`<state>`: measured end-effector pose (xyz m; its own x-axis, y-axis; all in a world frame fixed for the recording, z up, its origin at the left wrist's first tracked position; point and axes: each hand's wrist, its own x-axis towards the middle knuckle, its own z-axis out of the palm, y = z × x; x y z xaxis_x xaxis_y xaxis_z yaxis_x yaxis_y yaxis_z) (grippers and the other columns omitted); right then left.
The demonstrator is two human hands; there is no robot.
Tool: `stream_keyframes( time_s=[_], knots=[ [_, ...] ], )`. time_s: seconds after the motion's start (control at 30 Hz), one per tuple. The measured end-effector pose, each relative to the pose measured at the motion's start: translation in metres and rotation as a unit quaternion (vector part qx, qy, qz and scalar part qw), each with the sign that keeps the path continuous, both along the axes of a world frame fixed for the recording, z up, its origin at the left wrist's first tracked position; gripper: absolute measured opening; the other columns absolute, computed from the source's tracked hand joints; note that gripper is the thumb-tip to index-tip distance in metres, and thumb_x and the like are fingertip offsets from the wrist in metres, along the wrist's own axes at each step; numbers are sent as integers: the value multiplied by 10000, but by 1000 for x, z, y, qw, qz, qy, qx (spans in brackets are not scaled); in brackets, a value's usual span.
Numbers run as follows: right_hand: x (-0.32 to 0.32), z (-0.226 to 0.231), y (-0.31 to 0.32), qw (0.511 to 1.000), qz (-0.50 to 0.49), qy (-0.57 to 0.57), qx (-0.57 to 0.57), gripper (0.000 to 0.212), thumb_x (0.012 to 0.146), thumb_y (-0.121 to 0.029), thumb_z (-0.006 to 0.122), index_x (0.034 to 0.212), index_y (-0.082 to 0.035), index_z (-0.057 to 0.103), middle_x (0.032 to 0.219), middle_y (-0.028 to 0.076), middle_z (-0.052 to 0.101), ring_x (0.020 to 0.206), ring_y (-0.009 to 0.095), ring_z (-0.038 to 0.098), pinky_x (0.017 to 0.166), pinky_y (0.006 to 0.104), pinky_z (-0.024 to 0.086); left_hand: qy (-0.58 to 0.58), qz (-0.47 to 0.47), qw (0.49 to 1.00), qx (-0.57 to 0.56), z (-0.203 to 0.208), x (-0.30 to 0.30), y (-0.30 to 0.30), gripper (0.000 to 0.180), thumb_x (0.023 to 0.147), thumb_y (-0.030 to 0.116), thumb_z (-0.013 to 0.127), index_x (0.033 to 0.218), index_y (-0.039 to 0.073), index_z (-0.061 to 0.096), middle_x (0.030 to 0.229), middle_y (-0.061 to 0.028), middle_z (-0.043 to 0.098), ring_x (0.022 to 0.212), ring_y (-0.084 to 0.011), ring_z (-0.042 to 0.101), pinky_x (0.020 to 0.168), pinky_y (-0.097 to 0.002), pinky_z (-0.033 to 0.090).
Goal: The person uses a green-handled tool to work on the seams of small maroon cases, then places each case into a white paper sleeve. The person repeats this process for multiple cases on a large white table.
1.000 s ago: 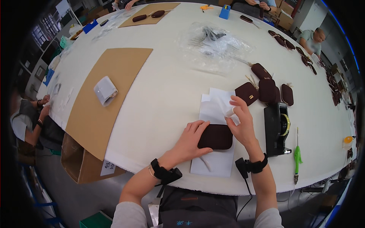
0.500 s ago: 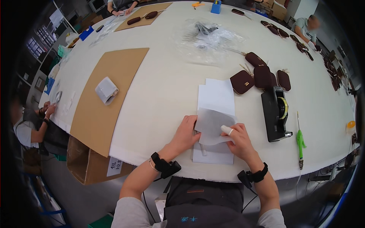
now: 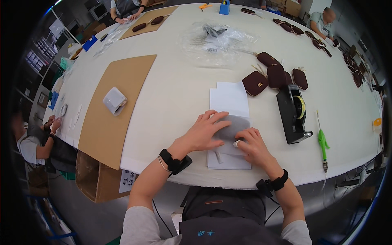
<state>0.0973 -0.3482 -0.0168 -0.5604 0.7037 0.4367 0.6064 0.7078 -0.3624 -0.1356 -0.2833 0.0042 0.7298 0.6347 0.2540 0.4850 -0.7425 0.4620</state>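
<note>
A thin grey-white paper sheet (image 3: 233,127) lies folded over on a stack of white paper (image 3: 230,100) in front of me. My left hand (image 3: 203,132) rests on its left side with fingers spread. At its right side, the bent fingers of my right hand (image 3: 254,148) grip the sheet; one finger wears a white cover. Just below the sheet, a narrow pale strip (image 3: 218,157) shows on the white paper. Whatever the sheet covers is hidden. Beyond the stack lie several dark brown zipped pouches (image 3: 255,83).
To the right stand a black tape dispenser (image 3: 292,114) and a green tool (image 3: 322,141) with a cord. A cardboard sheet (image 3: 116,110) bearing a white wrapped bundle (image 3: 115,101) lies left. Clear plastic bags (image 3: 218,43) lie farther back. Other people sit around the table.
My left hand has moved from the sheet's left edge onto its top, its fingers spreading. The raised sheet has come down flatter, with my right hand lower against it.
</note>
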Motion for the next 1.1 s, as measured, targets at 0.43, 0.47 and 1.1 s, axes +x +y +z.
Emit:
stream_keyframes(
  time_s=[0.43,0.47,1.1],
  knots=[
    [1,33,-11,997,-19,-14,-69,223,686,-22,669,875,-106,585,1051,57,555,1000,265,509,858,383,380,-7,39,995,-95,-15,7,-14,549,714,52,700,1229,118,519,1402,-99,389,1099,-349,479,934,-408,459],
    [-8,24,-1,997,-32,0,-72,233,686,-14,673,878,-111,582,1038,50,552,979,258,509,832,374,379,-5,41,994,-101,-15,7,-14,554,715,50,705,1232,111,516,1404,-102,387,1119,-350,472,940,-411,455],
    [-20,-8,18,1000,-15,-15,-18,220,697,-27,661,851,-129,543,903,24,487,857,222,481,742,350,363,148,-219,956,126,-7,-22,-8,88,785,102,582,871,91,593,1026,-35,513,1029,-215,479,914,-343,380]
  ],
)
